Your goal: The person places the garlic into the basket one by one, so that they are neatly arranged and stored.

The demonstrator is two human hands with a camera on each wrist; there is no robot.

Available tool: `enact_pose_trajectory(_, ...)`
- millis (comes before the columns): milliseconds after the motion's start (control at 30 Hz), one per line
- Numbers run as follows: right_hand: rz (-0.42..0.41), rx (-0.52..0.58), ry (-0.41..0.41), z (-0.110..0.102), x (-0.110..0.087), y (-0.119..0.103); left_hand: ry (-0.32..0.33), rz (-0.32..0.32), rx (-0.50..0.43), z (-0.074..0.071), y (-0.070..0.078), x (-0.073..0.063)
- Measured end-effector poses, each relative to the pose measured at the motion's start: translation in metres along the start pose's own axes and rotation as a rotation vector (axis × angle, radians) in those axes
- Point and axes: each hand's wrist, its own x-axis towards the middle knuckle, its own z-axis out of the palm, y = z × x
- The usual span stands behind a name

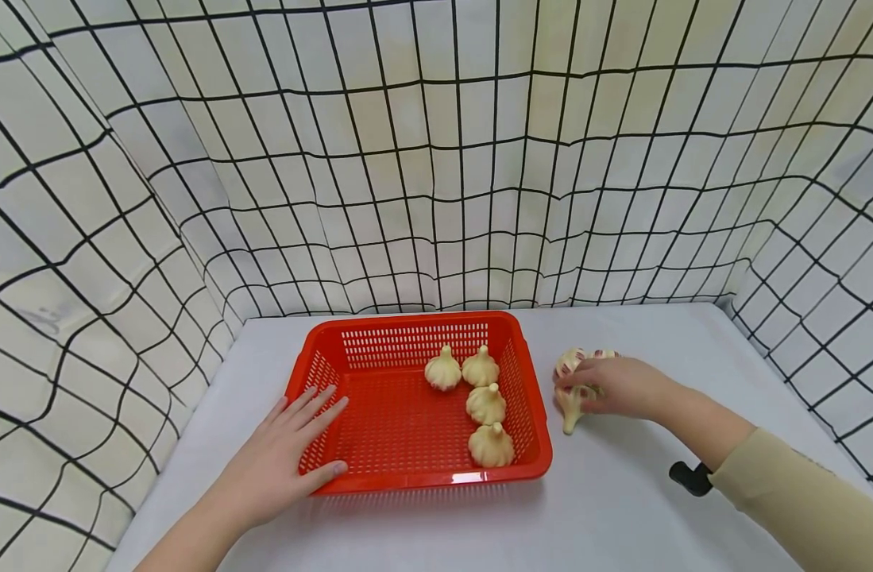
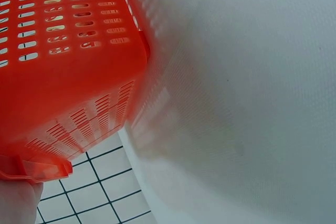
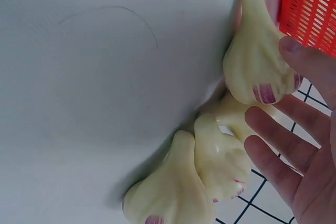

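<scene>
My left hand (image 1: 275,461) lies with spread, straight fingers over the left rim of a red plastic basket (image 1: 415,321). In the left wrist view, part of that hand (image 2: 18,200) meets the basket's rim (image 2: 44,169). Several garlic bulbs sit inside the basket's right half, one being the front bulb (image 1: 491,446). To the right of the basket, my right hand (image 1: 625,387) pinches a garlic bulb (image 3: 257,51) between thumb and index finger, other fingers extended. More purple-streaked bulbs lie beside it, such as the nearest bulb (image 3: 170,187); the hand partly covers them in the head view.
A white-covered table (image 1: 407,532) carries everything. Black netting (image 1: 436,191) over white sheeting rises behind the table and along both sides. A black strap-like object (image 1: 690,479) is at the right wrist, by the beige sleeve (image 1: 786,492).
</scene>
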Motion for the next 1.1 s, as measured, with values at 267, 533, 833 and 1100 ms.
enact_pose_trajectory(267,-0.014,-0.042,0.028,0.006,0.0,0.001,0.004,0.001,0.006,0.002,-0.001,0.001)
enact_pose_trajectory(533,0.055,0.058,-0.02,0.004,-0.005,-0.001,0.017,0.008,0.006,0.002,0.0,0.001)
enact_pose_trajectory(833,0.083,0.282,-0.087,0.001,-0.012,0.001,0.005,-0.008,0.0,0.001,0.001,-0.001)
enact_pose_trajectory(1100,0.131,0.499,-0.147,0.005,-0.016,0.009,0.002,-0.006,0.0,0.0,0.001,0.0)
